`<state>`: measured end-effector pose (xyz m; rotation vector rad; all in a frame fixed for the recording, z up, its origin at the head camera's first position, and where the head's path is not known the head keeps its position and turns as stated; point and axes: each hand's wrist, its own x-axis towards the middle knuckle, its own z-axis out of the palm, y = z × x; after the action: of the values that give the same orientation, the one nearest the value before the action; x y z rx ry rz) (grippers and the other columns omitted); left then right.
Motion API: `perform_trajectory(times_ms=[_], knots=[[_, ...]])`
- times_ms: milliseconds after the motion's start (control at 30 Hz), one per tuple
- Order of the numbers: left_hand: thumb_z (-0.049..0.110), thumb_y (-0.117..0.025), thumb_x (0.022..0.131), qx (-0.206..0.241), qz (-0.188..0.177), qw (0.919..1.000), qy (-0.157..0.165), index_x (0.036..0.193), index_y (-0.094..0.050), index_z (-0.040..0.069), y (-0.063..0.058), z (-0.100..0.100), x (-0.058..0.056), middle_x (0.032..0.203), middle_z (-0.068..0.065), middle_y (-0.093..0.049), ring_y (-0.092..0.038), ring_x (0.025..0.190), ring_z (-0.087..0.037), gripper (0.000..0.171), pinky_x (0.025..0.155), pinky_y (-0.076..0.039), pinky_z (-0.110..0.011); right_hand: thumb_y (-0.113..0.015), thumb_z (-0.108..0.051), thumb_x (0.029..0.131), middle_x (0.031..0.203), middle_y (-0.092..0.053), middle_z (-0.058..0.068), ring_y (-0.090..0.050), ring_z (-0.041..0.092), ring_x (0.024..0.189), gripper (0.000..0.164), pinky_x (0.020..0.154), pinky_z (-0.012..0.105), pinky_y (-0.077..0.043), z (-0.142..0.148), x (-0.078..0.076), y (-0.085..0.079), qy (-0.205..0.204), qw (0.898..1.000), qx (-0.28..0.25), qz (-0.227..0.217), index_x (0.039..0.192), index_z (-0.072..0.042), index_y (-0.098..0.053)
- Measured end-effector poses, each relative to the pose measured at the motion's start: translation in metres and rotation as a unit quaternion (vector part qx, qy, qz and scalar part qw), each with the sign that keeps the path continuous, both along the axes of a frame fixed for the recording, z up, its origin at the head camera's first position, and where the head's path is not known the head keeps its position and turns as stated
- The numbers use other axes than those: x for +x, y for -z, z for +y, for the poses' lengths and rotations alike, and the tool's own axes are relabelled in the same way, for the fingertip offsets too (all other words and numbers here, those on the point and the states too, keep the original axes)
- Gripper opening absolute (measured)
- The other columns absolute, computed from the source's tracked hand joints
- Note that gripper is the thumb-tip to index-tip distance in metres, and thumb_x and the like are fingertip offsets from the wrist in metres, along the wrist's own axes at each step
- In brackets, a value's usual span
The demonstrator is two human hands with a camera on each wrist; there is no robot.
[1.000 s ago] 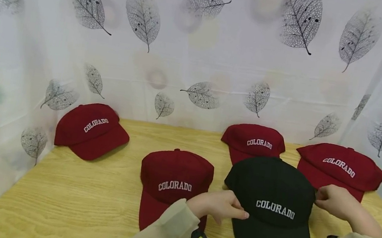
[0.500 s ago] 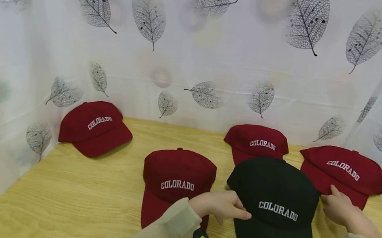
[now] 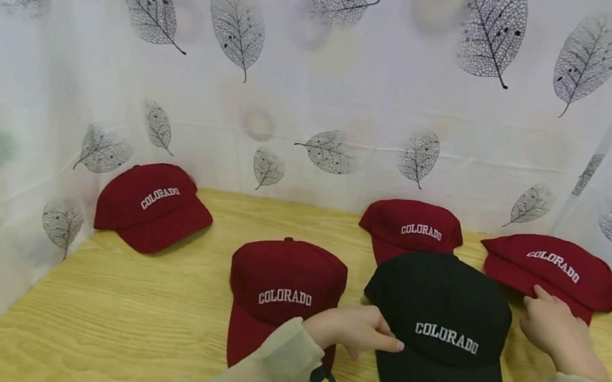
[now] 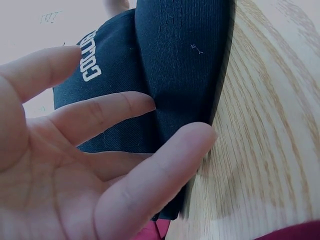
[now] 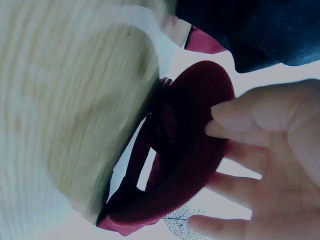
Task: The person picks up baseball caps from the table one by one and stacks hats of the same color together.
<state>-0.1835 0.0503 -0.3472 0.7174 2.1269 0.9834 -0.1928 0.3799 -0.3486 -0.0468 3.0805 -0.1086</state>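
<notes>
A black baseball cap (image 3: 442, 299) lettered COLORADO lies on the table with its brim toward me. My left hand (image 3: 351, 329) is at its left side. In the left wrist view, this hand's fingers (image 4: 117, 107) are extended and spread before the cap, holding nothing. At the right, my right hand (image 3: 555, 327) pinches the front of a red baseball cap (image 3: 554, 266) by its brim. The right wrist view shows the brim (image 5: 200, 155) lifted off the table, with thumb and forefinger at its edge and the other fingers loose. The cap's underside and strap opening show there.
Another red cap (image 3: 286, 272) sits left of the black one, partly behind my left forearm. One more red cap (image 3: 414, 225) stands behind the black cap, partly covered by it. A third (image 3: 150, 206) is at the far left. A leaf-print curtain (image 3: 323, 58) encloses the wooden table (image 3: 151, 306).
My right hand has moved from the black cap's right edge to the right red cap's brim, which now tilts up. My left hand stays beside the black cap.
</notes>
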Motion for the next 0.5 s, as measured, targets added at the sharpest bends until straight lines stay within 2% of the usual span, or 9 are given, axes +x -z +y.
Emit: perform_trajectory(times_ms=[100,200,300,500], knots=[[0.027,-0.056,0.087,-0.001,0.002,1.0,0.0,0.097,-0.068,0.004,0.0002,0.0003,0.0001,0.052,0.002,-0.037,-0.033,0.04,-0.01,0.027,0.046,-0.046,-0.025,-0.057,-0.004,0.071,0.119,-0.034,0.04,-0.034,0.055,0.103,0.045,0.07,0.064,-0.034,-0.0016,0.0006,-0.0026,0.006,0.999,0.014,0.048,0.109,0.018,-0.049],[0.027,-0.056,0.087,-0.001,0.002,1.0,-0.001,0.097,-0.068,0.004,0.0007,0.0003,-0.0002,0.053,0.002,-0.039,-0.034,0.04,-0.01,0.027,0.047,-0.046,-0.025,-0.054,0.0,0.07,0.117,-0.039,0.037,-0.039,0.054,0.1,0.042,0.067,0.061,-0.037,-0.0031,0.0023,-0.0029,0.011,0.995,0.004,0.099,0.108,0.018,-0.051],[0.027,-0.056,0.087,-0.001,0.001,1.0,0.0,0.097,-0.068,0.004,0.001,0.0003,-0.0004,0.056,0.001,-0.044,-0.035,0.041,-0.011,0.028,0.047,-0.047,-0.025,-0.05,0.004,0.068,0.114,-0.044,0.035,-0.043,0.053,0.094,0.038,0.061,0.057,-0.04,-0.0047,0.004,-0.0029,0.016,0.987,-0.005,0.162,0.104,0.017,-0.054],[0.026,-0.056,0.087,0.0,0.0,1.0,-0.004,0.097,-0.068,0.004,0.0011,0.0003,-0.0004,0.055,0.001,-0.041,-0.035,0.041,-0.01,0.028,0.047,-0.047,-0.025,-0.043,0.005,0.068,0.109,-0.049,0.032,-0.046,0.051,0.085,0.034,0.049,0.051,-0.041,-0.007,0.0063,-0.0056,0.039,0.967,-0.017,0.252,0.098,0.014,-0.057]])
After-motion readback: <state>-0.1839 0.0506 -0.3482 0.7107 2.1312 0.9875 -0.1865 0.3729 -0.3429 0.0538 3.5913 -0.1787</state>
